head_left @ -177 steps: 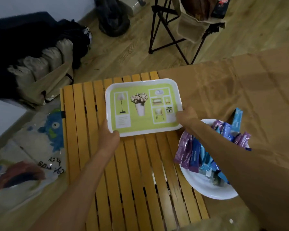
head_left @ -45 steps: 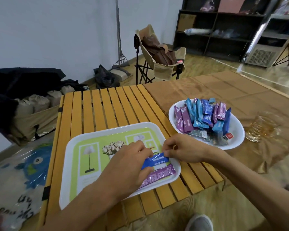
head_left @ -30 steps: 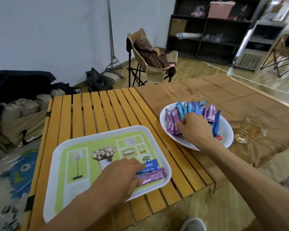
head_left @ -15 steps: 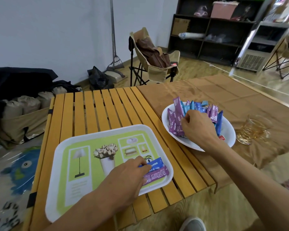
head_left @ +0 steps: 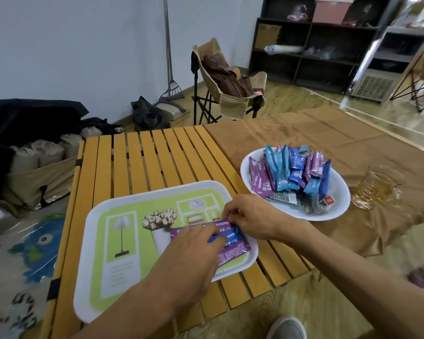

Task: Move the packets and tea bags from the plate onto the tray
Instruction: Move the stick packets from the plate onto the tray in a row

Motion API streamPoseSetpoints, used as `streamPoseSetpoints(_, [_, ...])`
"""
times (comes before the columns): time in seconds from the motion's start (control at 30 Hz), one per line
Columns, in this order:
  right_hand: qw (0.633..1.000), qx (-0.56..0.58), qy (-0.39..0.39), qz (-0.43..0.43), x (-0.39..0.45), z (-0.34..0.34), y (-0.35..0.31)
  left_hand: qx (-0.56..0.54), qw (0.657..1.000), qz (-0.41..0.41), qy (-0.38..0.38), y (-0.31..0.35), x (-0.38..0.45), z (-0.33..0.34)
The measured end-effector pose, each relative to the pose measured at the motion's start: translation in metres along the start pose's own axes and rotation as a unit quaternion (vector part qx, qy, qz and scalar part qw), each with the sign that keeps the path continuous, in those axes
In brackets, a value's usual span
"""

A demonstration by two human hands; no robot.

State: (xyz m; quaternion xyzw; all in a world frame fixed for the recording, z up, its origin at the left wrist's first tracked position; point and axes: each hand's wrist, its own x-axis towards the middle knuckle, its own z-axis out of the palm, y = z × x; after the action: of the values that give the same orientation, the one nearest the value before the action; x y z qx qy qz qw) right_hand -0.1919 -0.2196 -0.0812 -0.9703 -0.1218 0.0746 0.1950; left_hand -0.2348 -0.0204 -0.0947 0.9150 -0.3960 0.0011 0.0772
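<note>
The step in hand looks like setting down a packet: both hands meet at the lower-right corner of the tray (head_left: 93, 241), low in the middle of the frame, on the slatted desk (head_left: 144, 157). Three packets lie there — a purple packet (head_left: 196, 227) on top in the picture, a blue packet (head_left: 233, 234) under it, and another purple one (head_left: 233, 253) nearest the tray's rim.

The right hand (head_left: 252, 218) comes in from the right, wrist raised, its grip pinched on the right end of the upper purple packet, fingertips curled down onto it. The left hand (head_left: 193, 255) reaches up from the lower left, palm down; its fingers lie over the packets, pressing or steadying them, though whether they pinch anything I cannot tell.

Most of the job remains: the plate (head_left: 338, 209), right of centre, holds a leaning pile of blue and purple packets (head_left: 291, 167), with tea bags (head_left: 311, 205) flat at its near side. The next move calls for letting go and reaching right again, plucking one packet without toppling the pile.
</note>
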Motion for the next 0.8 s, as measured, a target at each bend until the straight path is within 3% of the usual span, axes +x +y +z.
streamPoseSetpoints(0.17, [0.999, 0.03, 0.018, -0.002, -0.003, -0.005, 0.001, 0.043, 0.999, -0.021, -0.027, -0.007, -0.003, 0.002])
streamPoseSetpoints(0.3, [0.969, 0.02, 0.231, 0.082, 0.006, -0.015, 0.014, 0.052, 0.997, -0.01, -0.047, -0.005, -0.004, 0.002])
streamPoseSetpoints(0.37, [0.946, -0.013, 0.29, 0.143, 0.011, -0.02, 0.029, 0.053, 0.997, -0.003, -0.05, -0.004, -0.004, 0.004])
streamPoseSetpoints(0.5, [0.937, -0.023, 0.249, 0.243, 0.02, -0.016, 0.049, 0.045, 0.998, 0.006, -0.051, -0.004, -0.003, 0.004])
streamPoseSetpoints(0.8, [0.929, 0.07, 0.215, 0.293, 0.036, -0.01, 0.067, -0.003, 0.999, 0.012, -0.045, -0.018, -0.008, 0.015])
